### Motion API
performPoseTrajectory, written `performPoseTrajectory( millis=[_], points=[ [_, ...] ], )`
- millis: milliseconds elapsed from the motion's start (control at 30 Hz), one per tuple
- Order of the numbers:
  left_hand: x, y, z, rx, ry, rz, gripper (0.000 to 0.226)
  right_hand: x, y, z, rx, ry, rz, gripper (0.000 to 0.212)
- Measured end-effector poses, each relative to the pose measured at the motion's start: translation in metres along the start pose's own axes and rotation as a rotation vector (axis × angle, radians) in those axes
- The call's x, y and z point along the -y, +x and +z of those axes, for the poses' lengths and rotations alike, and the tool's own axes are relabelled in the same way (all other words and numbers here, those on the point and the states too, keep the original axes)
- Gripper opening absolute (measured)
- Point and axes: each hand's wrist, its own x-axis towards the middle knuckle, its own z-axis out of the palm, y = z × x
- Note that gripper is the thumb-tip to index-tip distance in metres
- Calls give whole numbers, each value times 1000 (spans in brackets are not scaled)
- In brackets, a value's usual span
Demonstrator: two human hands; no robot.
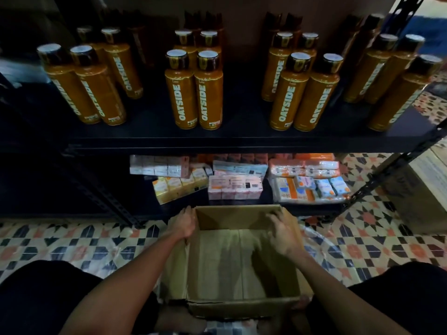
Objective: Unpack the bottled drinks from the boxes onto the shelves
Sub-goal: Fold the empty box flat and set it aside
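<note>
Box (242, 262) empty, bottles (193, 93) shelved; my left hand (185, 224) holds its side wall, right hand (283, 234) fingers too blurred to judge, likely clearing it away.

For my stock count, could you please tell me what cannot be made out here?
Head view:
- Rear bottles: dark, hidden behind front bottles.
- Carton labels: too small, blurred.
- Side box: cut by right edge.
- Left hand, right hand on cardboard box: fingers blurred, grip unclear.

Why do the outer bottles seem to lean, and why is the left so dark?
Head view: wide-angle lens splays the outer bottles; dim light leaves the shelf nearly black at left; the right hand is motion-blurred; the box floor catches the most light.
</note>
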Motion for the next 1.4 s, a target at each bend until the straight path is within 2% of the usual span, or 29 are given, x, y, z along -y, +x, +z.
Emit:
performPoseTrajectory(
  millis=[100, 133, 200, 300, 367, 433, 533, 633, 700, 767, 800, 833, 933, 967, 1000, 1067, 1133, 1167, 1267, 1400],
  points=[
    [-8, 3, -11, 80, -4, -14, 25, -7, 17, -8, -80, -129, 51, 74],
    [-10, 6, -14, 93, 31, -25, 28, -10, 24, -10, -61, -112, 91, 82],
    [-10, 13, -21, 131, 199, -34, 51, -19, 36, -11, -12, -79, 149, 94],
    [-9, 20, -33, 165, 474, 25, 67, -23, 45, -16, 58, -76, 142, 95],
    [-19, 19, -39, 83, 592, 90, 70, -23, 47, -21, 97, -49, 130, 95],
    [-40, 12, -44, 4, 690, 141, 66, -25, 47, -24, 121, -34, 120, 96],
    [-75, 8, -58, 65, 669, 112, 40, -28, 47, -27, 139, -23, 105, 96],
    [-112, 10, -78, 209, 426, 126, 27, -27, 46, -30, 145, -90, 117, 95],
    [-120, 7, -84, 193, 228, 120, 46, -24, 47, -32, 134, -150, 126, 94],
    [-115, 4, -88, 63, 97, 74, 66, -21, 49, -33, 115, -201, 135, 91],
    [-109, 6, -88, -15, -1, 60, 65, -19, 51, -35, 113, -226, 136, 88],
    [-103, 5, -88, -97, -142, 54, 59, -17, 53, -37, 122, -246, 135, 84],
    [-95, 0, -90, -303, -847, -25, 38, -15, 59, -39, 149, -260, 139, 71],
    [-93, -6, -85, -331, -938, -14, 35, -15, 59, -38, 154, -258, 149, 70],
    [-90, -13, -75, -312, -922, 37, 36, -15, 59, -38, 155, -253, 153, 71],
    [-75, -24, -40, -78, -701, 161, 55, -15, 58, -36, 162, -222, 157, 72],
    [-54, -26, -4, 130, -291, 226, 71, -14, 57, -37, 173, -210, 166, 73],
    [-43, -26, 10, 174, -99, 250, 73, -15, 56, -37, 179, -217, 170, 73],
    [-22, -33, 33, 91, 221, 310, 74, -21, 55, -40, 178, -239, 191, 69],
    [-10, -41, 42, -19, 255, 199, 75, -23, 51, -43, 130, -278, 210, 60]
  ],
)
